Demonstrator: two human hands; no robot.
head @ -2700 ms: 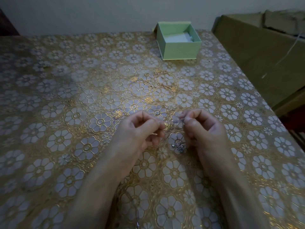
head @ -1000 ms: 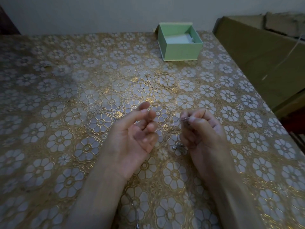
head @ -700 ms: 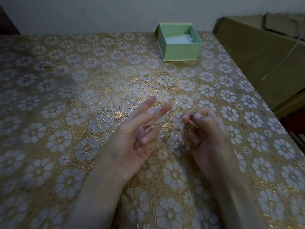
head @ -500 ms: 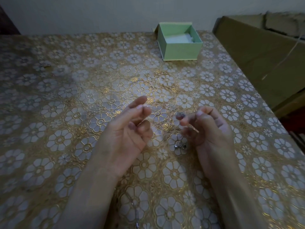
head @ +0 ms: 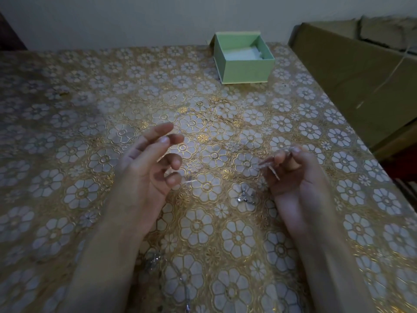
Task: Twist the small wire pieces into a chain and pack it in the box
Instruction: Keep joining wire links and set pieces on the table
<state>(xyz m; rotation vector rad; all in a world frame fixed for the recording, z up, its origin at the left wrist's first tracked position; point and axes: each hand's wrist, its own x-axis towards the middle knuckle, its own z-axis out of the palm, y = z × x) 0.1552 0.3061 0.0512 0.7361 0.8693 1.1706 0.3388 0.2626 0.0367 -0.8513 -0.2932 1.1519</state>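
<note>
At centre left of the frame the left hand (head: 146, 170), fingers loosely spread and holding nothing, has drifted farther from the right hand (head: 293, 175), which at centre right still pinches a thin wire piece (head: 272, 169) above the silver chain (head: 246, 196) lying on the table (head: 67, 132), the green box (head: 244, 68) unmoved at upper centre.
</note>
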